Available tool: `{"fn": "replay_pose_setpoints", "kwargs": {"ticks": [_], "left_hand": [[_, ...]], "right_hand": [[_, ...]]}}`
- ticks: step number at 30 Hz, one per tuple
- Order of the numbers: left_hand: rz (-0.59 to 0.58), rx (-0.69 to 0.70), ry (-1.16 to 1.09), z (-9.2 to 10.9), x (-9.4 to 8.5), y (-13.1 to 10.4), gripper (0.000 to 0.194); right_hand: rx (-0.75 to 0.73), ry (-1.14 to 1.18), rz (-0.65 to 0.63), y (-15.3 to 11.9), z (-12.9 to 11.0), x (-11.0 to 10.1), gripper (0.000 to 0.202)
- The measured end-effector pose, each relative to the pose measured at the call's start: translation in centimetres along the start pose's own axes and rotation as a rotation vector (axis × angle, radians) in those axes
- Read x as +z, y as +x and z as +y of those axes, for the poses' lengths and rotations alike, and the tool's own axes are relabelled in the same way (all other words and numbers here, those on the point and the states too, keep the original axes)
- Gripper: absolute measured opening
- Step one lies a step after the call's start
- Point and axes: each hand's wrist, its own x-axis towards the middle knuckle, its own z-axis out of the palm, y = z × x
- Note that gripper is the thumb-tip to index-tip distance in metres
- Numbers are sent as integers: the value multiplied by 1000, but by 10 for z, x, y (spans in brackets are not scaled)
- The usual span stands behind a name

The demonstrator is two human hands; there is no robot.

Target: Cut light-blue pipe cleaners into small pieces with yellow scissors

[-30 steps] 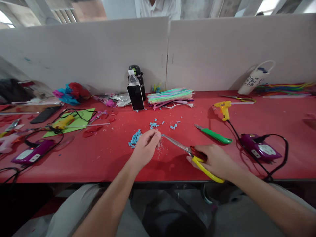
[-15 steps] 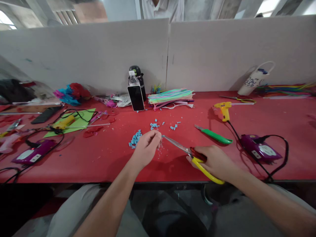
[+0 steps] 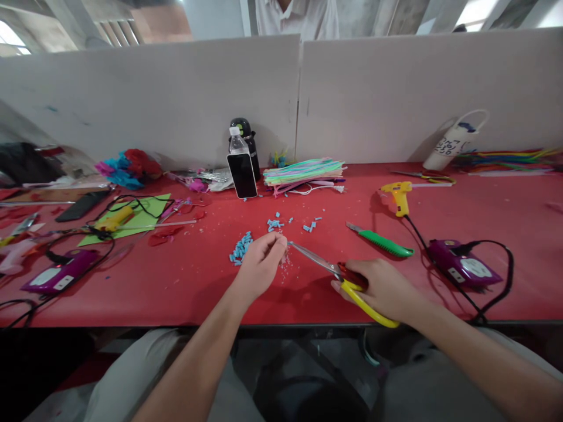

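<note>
My left hand (image 3: 263, 261) is pinched closed at the fingertips, where a trace of a small blue piece shows; the fingers hide most of it. In my right hand (image 3: 383, 288) is a pair of scissors (image 3: 317, 258) with yellow and red handles. Their blades look nearly closed, and the tips reach the left fingertips. A pile of short blue pieces (image 3: 240, 248) lies just left of my left hand. Beyond it are a smaller blue cluster (image 3: 275, 224) and a few loose blue bits (image 3: 309, 226). Tiny pale crumbs (image 3: 285, 271) are scattered under the fingertips.
A green utility knife (image 3: 386, 242) lies right of the scissors, blade out. Behind it rests a yellow glue gun (image 3: 398, 196), corded near a purple power box (image 3: 464, 264). A phone (image 3: 242, 175) leans on a bottle beside bundled pipe cleaners (image 3: 305, 172). Someone stands behind the white partition (image 3: 197, 99).
My hands and the scissors hold almost the same position. The person behind the partition has shifted slightly to the right.
</note>
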Motion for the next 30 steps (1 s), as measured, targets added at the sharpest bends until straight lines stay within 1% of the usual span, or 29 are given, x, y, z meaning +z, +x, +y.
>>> {"fn": "replay_pose_setpoints", "kwargs": {"ticks": [9, 15, 24, 30], "left_hand": [[15, -6, 14, 2, 0, 1, 32], [-1, -2, 8, 0, 0, 0, 31], [1, -1, 6, 0, 0, -1, 32], [13, -7, 11, -1, 0, 1, 31]], "right_hand": [[4, 14, 1, 0, 2, 2, 43], [-4, 1, 3, 1, 3, 4, 42], [12, -46, 24, 1, 11, 11, 31], [6, 3, 21, 1, 2, 3, 39]]}}
